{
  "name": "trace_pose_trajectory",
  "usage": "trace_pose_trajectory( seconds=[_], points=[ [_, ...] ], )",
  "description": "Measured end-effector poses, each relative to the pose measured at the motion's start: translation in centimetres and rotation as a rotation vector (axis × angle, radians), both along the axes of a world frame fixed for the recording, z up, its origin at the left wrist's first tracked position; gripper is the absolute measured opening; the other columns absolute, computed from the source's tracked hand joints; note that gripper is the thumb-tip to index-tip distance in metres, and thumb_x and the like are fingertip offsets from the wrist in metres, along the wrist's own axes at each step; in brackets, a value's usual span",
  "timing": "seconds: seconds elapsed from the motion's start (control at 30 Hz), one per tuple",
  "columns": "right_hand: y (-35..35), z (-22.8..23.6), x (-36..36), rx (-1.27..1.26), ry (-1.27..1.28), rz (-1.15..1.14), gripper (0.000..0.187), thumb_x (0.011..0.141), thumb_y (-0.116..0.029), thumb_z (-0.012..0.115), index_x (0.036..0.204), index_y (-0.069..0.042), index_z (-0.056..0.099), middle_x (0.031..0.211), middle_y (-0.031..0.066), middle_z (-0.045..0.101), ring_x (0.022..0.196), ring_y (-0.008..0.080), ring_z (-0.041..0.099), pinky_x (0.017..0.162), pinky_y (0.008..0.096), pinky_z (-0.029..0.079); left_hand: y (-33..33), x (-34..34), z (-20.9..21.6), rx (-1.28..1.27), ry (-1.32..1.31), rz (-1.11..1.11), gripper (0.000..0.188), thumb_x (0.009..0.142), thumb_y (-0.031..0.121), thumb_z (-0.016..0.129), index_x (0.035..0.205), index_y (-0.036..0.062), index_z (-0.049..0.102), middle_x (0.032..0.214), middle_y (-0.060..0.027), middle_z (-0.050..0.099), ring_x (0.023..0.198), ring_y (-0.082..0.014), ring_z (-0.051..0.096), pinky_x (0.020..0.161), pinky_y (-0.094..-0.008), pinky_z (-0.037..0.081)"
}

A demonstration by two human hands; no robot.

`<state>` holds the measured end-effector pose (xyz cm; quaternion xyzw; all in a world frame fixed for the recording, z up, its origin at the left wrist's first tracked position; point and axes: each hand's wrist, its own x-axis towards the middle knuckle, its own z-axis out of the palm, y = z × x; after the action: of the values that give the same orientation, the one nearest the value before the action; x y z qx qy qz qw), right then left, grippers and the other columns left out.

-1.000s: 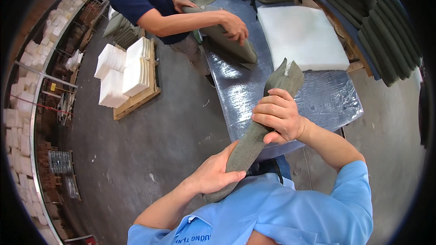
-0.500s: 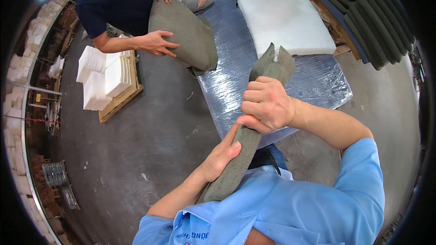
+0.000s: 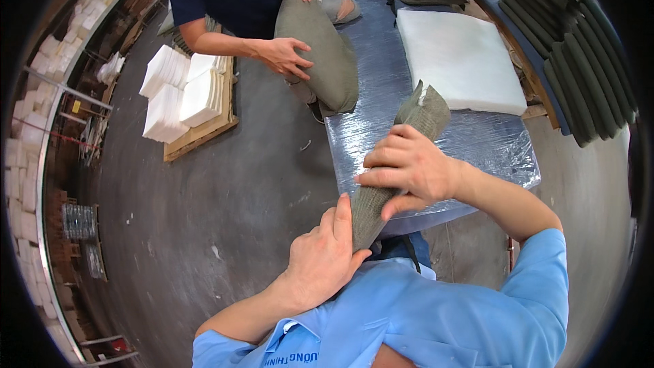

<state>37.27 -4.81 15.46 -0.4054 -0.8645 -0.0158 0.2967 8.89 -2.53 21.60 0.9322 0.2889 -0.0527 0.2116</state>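
Fingers (image 3: 387, 158) of left hand (image 3: 319, 255), right hand (image 3: 426, 170) clamped on green roll (image 3: 371, 212) by table edge (image 3: 436, 213); floor (image 3: 238, 197) leftward.

Left hand (image 3: 320, 257) and right hand (image 3: 417, 169) grip grey-green fabric roll (image 3: 372, 212) (slanted); white pad (image 3: 462, 61) on shiny table (image 3: 487, 142) beyond, co-worker (image 3: 228, 3) upper left.

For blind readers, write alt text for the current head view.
A person's left hand and right hand hold a long grey-green fabric piece near a shiny table. A white pad lies on the table; at upper left, another person handles similar fabric.
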Motion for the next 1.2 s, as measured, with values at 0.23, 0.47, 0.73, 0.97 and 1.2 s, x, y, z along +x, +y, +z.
trace_pose_trajectory(
  seconds=[0.23,0.47,0.73,0.97,1.2],
  points=[
    [-0.5,-1.4,-0.8,0.126,-0.049,0.012,0.063,0.094,-0.068,0.065,0.134,-0.02,0.071,0.119,0.0059,0.064,0.107,0.0257,0.061,0.1,0.0502,0.045,0.0,0.9,-0.8,0.053,0.048,0.042,0.075,0.095,0.036,0.079,0.144,-0.0104,0.045,0.1,-0.0241,0.073,0.081,-0.0369,0.078,0.064,-0.0432,0.063],
    [1.4,-1.5,-1.6,0.234,-0.016,0.083,0.046,0.09,-0.054,0.076,0.114,-0.015,0.071,0.095,0.0009,0.057,0.085,0.0196,0.059,0.081,0.038,0.047,0.7,0.7,-1.9,0.115,-0.021,0.068,0.041,0.1,0.028,0.073,0.12,-0.0027,0.055,0.081,-0.0196,0.074,0.065,-0.0378,0.075,0.056,-0.045,0.061],
    [2.3,-1.7,-1.8,0.217,-0.02,0.128,0.038,0.091,-0.049,0.075,0.105,-0.014,0.069,0.085,-0.0012,0.05,0.079,0.0183,0.054,0.074,0.0359,0.044,2.1,0.2,-2.3,0.033,-0.14,0.054,0.03,0.103,0.028,0.071,0.107,0.0007,0.059,0.073,-0.0179,0.071,0.063,-0.0373,0.073,0.055,-0.0473,0.056],
    [2.2,-0.5,-2.2,0.127,-0.018,0.172,0.029,0.093,-0.044,0.074,0.091,-0.017,0.064,0.086,-0.0036,0.053,0.081,0.0174,0.055,0.071,0.0356,0.041,2.3,-0.2,-2.5,-0.061,-0.183,0.094,0.026,0.107,0.03,0.065,0.105,0.0042,0.065,0.074,-0.0148,0.071,0.066,-0.0347,0.073,0.057,-0.0457,0.055],
    [2.2,0.3,-2.5,-0.006,-0.05,0.212,0.031,0.096,-0.042,0.075,0.087,-0.015,0.064,0.082,-0.0027,0.053,0.076,0.0193,0.055,0.07,0.0375,0.043,2.2,-0.4,-2.5,-0.107,-0.205,0.127,0.025,0.109,0.029,0.06,0.111,0.0061,0.07,0.075,-0.0142,0.071,0.068,-0.0348,0.073,0.061,-0.046,0.055]
  ],
)
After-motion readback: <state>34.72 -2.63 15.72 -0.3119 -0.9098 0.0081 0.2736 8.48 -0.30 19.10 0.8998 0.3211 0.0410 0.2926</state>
